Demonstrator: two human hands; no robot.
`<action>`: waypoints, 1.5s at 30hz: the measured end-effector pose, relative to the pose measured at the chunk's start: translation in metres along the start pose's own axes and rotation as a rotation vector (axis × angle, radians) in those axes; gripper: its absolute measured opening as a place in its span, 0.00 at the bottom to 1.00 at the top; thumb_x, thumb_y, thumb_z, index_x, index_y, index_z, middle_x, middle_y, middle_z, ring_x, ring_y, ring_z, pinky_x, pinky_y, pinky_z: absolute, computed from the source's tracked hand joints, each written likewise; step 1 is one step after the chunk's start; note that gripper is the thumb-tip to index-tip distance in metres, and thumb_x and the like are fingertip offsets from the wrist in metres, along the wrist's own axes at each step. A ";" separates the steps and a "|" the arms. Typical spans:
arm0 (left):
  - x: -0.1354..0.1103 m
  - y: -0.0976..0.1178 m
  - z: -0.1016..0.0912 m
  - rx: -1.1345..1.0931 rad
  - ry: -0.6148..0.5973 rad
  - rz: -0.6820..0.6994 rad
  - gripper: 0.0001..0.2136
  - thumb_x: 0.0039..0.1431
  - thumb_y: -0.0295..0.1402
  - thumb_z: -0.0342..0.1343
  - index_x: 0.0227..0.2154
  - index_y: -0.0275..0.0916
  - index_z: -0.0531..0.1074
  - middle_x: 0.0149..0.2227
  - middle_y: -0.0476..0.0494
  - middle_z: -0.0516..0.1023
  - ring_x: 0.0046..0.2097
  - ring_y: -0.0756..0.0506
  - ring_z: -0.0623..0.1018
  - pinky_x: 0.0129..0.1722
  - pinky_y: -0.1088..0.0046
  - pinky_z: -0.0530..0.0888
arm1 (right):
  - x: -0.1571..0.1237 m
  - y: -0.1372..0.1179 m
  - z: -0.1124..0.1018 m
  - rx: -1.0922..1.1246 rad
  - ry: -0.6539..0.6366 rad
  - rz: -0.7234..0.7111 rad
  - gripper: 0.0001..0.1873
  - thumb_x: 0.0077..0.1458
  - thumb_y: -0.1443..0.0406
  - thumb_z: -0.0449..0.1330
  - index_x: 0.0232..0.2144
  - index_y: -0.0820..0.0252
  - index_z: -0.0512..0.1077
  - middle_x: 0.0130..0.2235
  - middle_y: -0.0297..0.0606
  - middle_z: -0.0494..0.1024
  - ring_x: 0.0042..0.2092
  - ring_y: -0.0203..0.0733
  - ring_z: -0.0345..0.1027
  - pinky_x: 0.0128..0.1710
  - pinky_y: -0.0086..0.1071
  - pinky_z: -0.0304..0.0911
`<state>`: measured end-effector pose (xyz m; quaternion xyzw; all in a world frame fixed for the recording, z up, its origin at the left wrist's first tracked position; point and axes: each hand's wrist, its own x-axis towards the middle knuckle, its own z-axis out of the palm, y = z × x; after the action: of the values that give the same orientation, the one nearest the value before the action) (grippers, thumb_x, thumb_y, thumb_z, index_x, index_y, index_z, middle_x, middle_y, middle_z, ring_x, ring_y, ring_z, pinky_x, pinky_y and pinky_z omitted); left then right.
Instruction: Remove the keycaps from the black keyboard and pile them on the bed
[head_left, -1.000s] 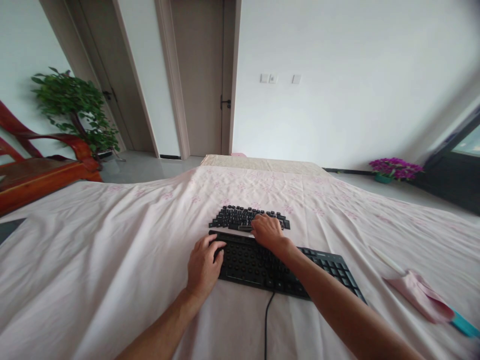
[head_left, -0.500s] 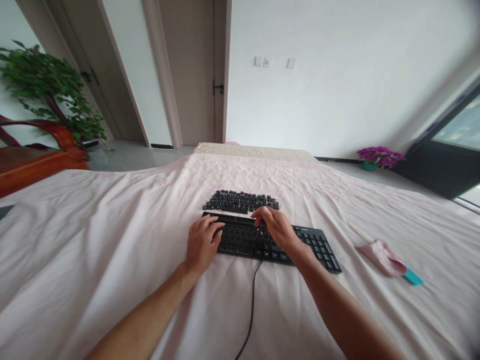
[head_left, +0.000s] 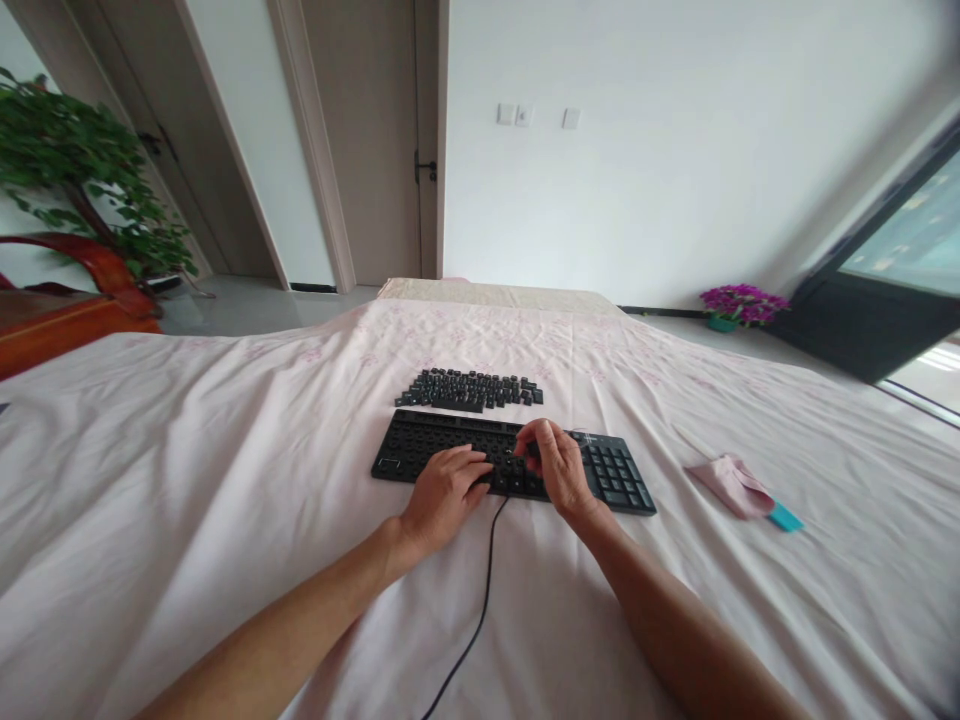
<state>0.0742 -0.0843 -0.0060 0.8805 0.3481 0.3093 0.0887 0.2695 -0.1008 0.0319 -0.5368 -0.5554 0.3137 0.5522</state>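
Observation:
A black keyboard [head_left: 417,446] lies on the pink sheet, its main field stripped of keycaps and its number pad [head_left: 619,476] still capped. Behind it lies a loose heap of black keycaps [head_left: 468,390]. My left hand [head_left: 442,490] rests open on the keyboard's front edge, fingers flat across the bare sockets. My right hand [head_left: 559,466] is curled over the middle of the keyboard, thumb and fingers pinched on a small dark piece that looks like a keycap. The keyboard's cable [head_left: 478,606] runs toward me between my forearms.
A pink cloth [head_left: 729,484] with a teal object [head_left: 785,517] lies on the sheet [head_left: 187,480] to the right. A red wooden seat [head_left: 67,318] and a leafy plant [head_left: 82,180] stand at left, purple flowers [head_left: 739,302] and a dark window frame [head_left: 877,325] at right, a door [head_left: 375,140] behind.
My right hand came back from the keycap heap to the middle of the keyboard. My left hand slid right along the keyboard's front edge. The view shifted left and back.

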 end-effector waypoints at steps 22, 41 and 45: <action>-0.015 0.003 0.001 0.252 -0.146 0.111 0.25 0.60 0.36 0.54 0.59 0.43 0.59 0.63 0.37 0.59 0.64 0.37 0.58 0.61 0.50 0.58 | 0.008 0.030 -0.038 0.228 0.352 0.010 0.17 0.57 0.50 0.53 0.36 0.58 0.67 0.30 0.35 0.73 0.25 0.33 0.61 0.22 0.26 0.58; 0.042 0.019 0.002 -0.126 -0.001 -0.112 0.06 0.58 0.30 0.56 0.36 0.44 0.77 0.35 0.48 0.77 0.40 0.46 0.74 0.42 0.69 0.69 | -0.006 0.004 -0.025 -0.196 -0.189 -0.170 0.17 0.64 0.56 0.47 0.36 0.57 0.73 0.33 0.36 0.79 0.33 0.39 0.69 0.36 0.32 0.64; 0.046 0.019 0.015 -0.153 -0.049 -0.152 0.07 0.59 0.35 0.55 0.28 0.41 0.76 0.31 0.48 0.76 0.36 0.47 0.73 0.36 0.73 0.67 | -0.002 0.002 -0.022 -0.323 -0.317 -0.291 0.17 0.64 0.59 0.47 0.33 0.55 0.74 0.36 0.36 0.78 0.38 0.40 0.70 0.44 0.34 0.63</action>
<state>0.1204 -0.0670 0.0112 0.8494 0.3871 0.3060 0.1874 0.2910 -0.1076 0.0334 -0.4766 -0.7491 0.2187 0.4048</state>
